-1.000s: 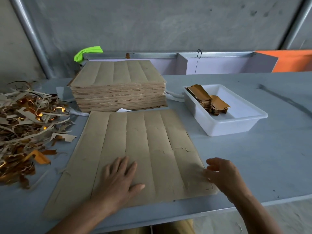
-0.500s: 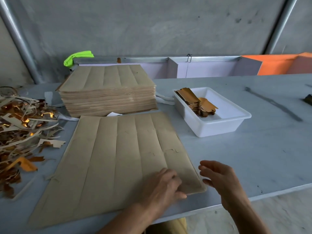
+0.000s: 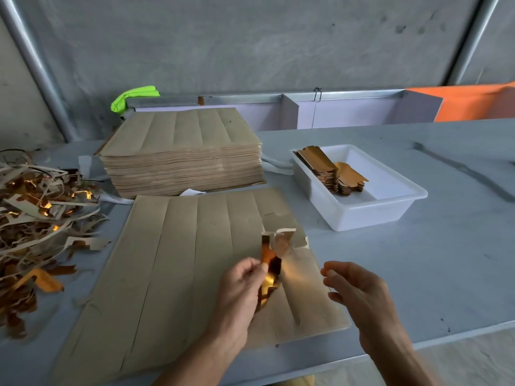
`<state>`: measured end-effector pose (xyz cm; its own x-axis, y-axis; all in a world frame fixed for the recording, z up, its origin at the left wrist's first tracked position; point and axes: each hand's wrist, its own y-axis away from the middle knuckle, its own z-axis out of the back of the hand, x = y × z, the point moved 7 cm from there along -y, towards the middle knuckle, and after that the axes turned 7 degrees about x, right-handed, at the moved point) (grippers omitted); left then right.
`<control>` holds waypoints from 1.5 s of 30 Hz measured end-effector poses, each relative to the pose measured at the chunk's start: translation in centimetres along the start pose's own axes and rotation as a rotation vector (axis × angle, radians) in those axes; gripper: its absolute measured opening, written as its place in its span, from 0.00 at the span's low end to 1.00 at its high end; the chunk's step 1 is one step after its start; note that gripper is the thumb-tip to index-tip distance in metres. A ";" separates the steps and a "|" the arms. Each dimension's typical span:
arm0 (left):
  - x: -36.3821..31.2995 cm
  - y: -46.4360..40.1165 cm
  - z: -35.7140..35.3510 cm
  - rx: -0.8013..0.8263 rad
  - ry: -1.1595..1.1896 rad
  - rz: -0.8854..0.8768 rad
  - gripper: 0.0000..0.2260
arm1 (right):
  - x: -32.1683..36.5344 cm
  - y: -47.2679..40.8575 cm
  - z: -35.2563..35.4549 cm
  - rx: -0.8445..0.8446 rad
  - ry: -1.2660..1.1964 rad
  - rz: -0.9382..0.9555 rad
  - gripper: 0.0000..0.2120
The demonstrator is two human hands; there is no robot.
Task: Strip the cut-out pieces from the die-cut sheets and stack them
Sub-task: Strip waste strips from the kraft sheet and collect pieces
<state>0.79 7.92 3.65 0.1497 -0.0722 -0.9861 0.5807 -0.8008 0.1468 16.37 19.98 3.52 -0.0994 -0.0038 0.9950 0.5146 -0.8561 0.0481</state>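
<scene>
The left hand (image 3: pixel 239 285) pinches a narrow gold-backed cardboard strip (image 3: pixel 269 263) between thumb and curled fingers, lifting it upright from the right-hand part of the flat brown die-cut sheet (image 3: pixel 178 260) that lies on the pale grey table (image 3: pixel 418 260). The strip's shiny gold underside faces the camera, and its upper end remains joined to torn flaps of the sheet. The right hand (image 3: pixel 359 291) hovers just beside the sheet's right edge, fingers loosely curved and holding nothing. Behind the sheet stands a thick stack of brown die-cut sheets (image 3: pixel 181 160). To the right, a white rectangular plastic tray (image 3: pixel 390 207) contains stacked gold cut-out pieces (image 3: pixel 331 174). A heap of brown and gold waste trimmings (image 3: pixel 36 218) covers the table's left side.
</scene>
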 end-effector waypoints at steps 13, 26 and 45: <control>-3.0 1.3 -0.5 0.011 -0.209 -0.349 0.07 | 4.6 1.2 -6.9 0.210 0.137 0.284 0.10; -2.2 -2.3 0.5 0.220 0.045 -0.146 0.13 | 3.8 -1.8 -8.0 0.023 0.223 0.180 0.21; -4.4 -2.7 8.8 -0.405 -0.301 -0.326 0.13 | -2.1 -1.1 -0.1 -0.132 -0.088 -0.243 0.15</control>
<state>-8.50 5.22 6.92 -0.2865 -0.0738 -0.9552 0.8262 -0.5239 -0.2073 15.95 20.89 1.36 -0.1290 0.2497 0.9597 0.3688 -0.8863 0.2801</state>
